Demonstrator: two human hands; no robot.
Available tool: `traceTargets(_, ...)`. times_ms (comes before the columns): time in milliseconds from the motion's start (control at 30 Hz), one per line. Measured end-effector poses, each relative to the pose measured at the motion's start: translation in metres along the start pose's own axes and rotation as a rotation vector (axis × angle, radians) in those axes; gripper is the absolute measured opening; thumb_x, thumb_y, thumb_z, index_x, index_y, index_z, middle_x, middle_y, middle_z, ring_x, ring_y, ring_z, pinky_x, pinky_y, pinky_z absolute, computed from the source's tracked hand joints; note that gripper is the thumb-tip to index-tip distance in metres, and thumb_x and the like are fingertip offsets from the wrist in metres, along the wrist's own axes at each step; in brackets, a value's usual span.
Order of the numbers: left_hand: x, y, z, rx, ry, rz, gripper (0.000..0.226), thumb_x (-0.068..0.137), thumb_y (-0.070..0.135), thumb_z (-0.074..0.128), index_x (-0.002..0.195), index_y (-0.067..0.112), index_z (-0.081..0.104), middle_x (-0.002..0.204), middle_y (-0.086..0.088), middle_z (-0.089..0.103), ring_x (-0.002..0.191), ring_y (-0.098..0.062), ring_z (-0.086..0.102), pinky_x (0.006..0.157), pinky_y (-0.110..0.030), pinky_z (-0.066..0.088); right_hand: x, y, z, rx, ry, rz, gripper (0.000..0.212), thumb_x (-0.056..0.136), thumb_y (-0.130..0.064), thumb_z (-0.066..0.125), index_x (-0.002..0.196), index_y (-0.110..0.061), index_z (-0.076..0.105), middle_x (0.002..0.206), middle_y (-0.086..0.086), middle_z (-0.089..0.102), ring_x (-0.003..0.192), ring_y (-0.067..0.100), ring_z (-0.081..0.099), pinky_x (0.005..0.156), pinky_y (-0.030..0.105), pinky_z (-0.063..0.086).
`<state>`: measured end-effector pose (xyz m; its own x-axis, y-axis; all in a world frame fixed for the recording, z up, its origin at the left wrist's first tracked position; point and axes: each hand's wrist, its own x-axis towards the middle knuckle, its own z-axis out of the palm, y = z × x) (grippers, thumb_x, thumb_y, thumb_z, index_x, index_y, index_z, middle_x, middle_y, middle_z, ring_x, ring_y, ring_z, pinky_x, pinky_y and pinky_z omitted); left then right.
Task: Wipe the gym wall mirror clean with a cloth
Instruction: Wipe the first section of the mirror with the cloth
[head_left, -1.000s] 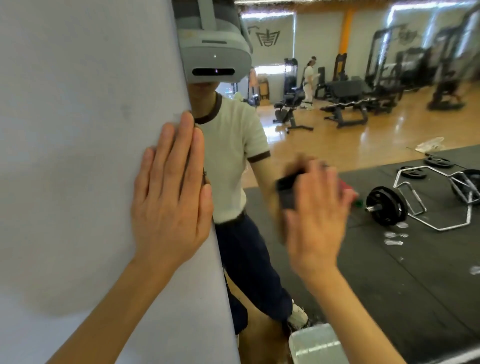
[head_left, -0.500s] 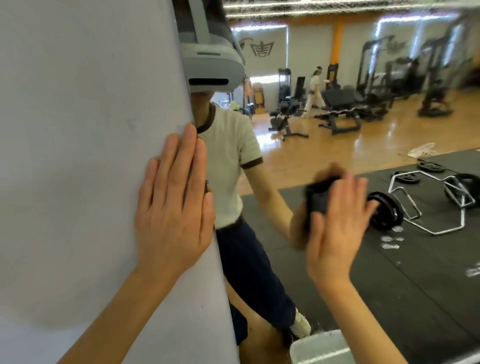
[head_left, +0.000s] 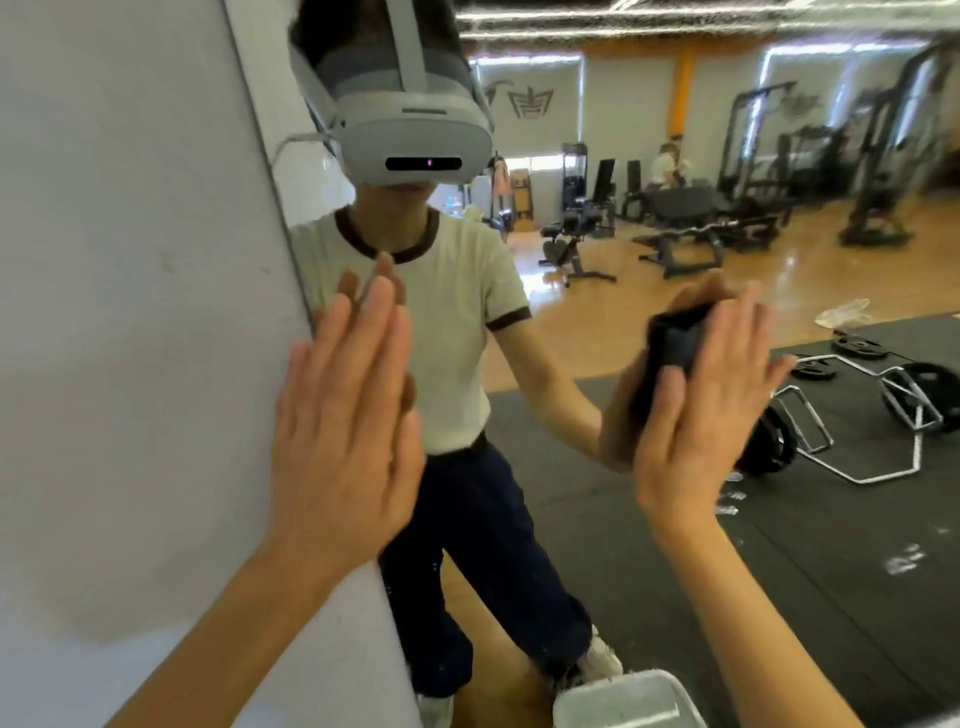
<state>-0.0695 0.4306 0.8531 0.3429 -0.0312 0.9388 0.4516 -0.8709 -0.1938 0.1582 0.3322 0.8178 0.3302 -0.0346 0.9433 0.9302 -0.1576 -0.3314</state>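
The wall mirror (head_left: 649, 545) fills the right two thirds of the head view and reflects me and the gym behind. My right hand (head_left: 701, 405) lies flat with straight fingers and presses a dark cloth (head_left: 675, 343) against the glass at about chest height. Only the cloth's upper left part shows past the fingers. My left hand (head_left: 343, 415) rests flat with its fingers together across the mirror's left edge, half on the white wall (head_left: 130, 312) and half on the glass.
A white plastic container (head_left: 623, 699) sits low in view at the mirror's foot. In the reflection I see a black floor mat with a hex bar and weight plates (head_left: 883, 415), benches and racks, and a person far back.
My right hand has slid the cloth to the right and slightly up along the glass. My left hand now overlaps the mirror's edge. The view has swung left, showing more mirror.
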Motion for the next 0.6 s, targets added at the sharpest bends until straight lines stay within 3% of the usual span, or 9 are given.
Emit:
traceTargets(67,0.002,0.027,0.013,-0.031,-0.044,-0.002,0.064,0.1,0.016,0.04,0.157,0.003,0.013,0.168,0.003,0.005,0.156,-0.018,0.0,0.127,-0.042,0.006,0.007,-0.001,0.0,0.01,0.062,0.208,0.055,0.107,-0.022,0.025,0.148,0.015,0.029,0.154,0.036,0.029,0.146,0.051,0.021,0.119,0.062,0.002)
traceTargets(133,0.002,0.049,0.028,-0.043,-0.062,-0.028,0.067,0.1,0.016,0.04,0.158,0.006,0.008,0.166,-0.004,0.013,0.156,-0.019,-0.001,0.127,-0.04,0.004,0.009,-0.031,0.005,0.032,0.04,0.234,0.054,0.106,-0.023,0.026,0.149,0.01,0.028,0.157,0.031,0.029,0.147,0.048,0.021,0.121,0.056,-0.003)
traceTargets(200,0.001,0.059,0.04,-0.047,-0.058,-0.048,0.069,0.101,0.015,0.039,0.16,0.009,0.004,0.167,-0.006,0.011,0.157,-0.019,0.0,0.127,-0.039,0.004,0.003,-0.061,0.012,0.016,-0.058,-0.047,0.046,0.109,-0.022,0.028,0.15,-0.004,0.026,0.159,0.016,0.026,0.15,0.032,0.017,0.124,0.039,-0.005)
traceTargets(267,0.0,0.058,0.046,-0.024,-0.057,-0.068,0.071,0.102,0.015,0.038,0.161,0.011,-0.001,0.17,-0.002,-0.002,0.157,-0.02,0.0,0.127,-0.039,0.004,0.002,-0.068,0.014,-0.032,-0.137,-0.375,0.045,0.11,-0.022,0.028,0.153,-0.009,0.021,0.158,0.005,0.023,0.155,0.018,0.006,0.125,0.038,-0.003)
traceTargets(333,-0.002,0.056,0.049,0.038,-0.071,-0.069,0.071,0.103,0.018,0.038,0.161,0.01,-0.001,0.169,-0.001,-0.009,0.157,-0.021,-0.001,0.127,-0.039,0.003,0.025,-0.044,0.007,-0.096,-0.163,-0.481,0.051,0.107,-0.017,0.037,0.154,-0.01,0.017,0.16,0.002,0.02,0.155,0.017,-0.004,0.125,0.038,-0.004)
traceTargets(433,-0.003,0.057,0.05,0.105,-0.091,-0.062,0.071,0.103,0.021,0.038,0.161,0.007,0.0,0.169,-0.004,-0.01,0.157,-0.023,-0.002,0.127,-0.04,0.003,0.066,0.011,-0.009,-0.031,-0.026,-0.136,0.049,0.105,-0.011,0.039,0.152,0.0,0.026,0.159,0.023,0.026,0.149,0.035,0.013,0.124,0.032,-0.004)
traceTargets(500,-0.002,0.057,0.052,0.124,-0.097,-0.069,0.07,0.103,0.021,0.038,0.161,0.007,-0.001,0.169,-0.004,-0.011,0.157,-0.023,-0.003,0.127,-0.04,0.002,0.076,0.023,-0.015,0.049,0.092,0.089,0.051,0.105,-0.012,0.032,0.151,0.01,0.026,0.157,0.034,0.026,0.146,0.04,0.012,0.121,0.026,-0.012)
traceTargets(533,-0.003,0.057,0.052,0.131,-0.099,-0.075,0.07,0.104,0.021,0.037,0.161,0.007,-0.001,0.169,-0.004,-0.011,0.157,-0.022,-0.003,0.127,-0.04,0.002,0.073,0.013,-0.012,0.06,0.098,0.14,0.053,0.104,-0.014,0.03,0.15,0.011,0.025,0.157,0.035,0.025,0.148,0.04,0.011,0.12,0.028,-0.012)
traceTargets(600,-0.003,0.058,0.053,0.132,-0.099,-0.078,0.068,0.105,0.022,0.035,0.16,0.007,-0.002,0.169,-0.004,-0.012,0.157,-0.022,-0.003,0.127,-0.04,0.002,0.055,-0.025,-0.002,0.062,0.022,0.053,0.053,0.105,-0.02,0.029,0.153,0.005,0.024,0.16,0.027,0.023,0.152,0.03,0.008,0.123,0.039,-0.008)
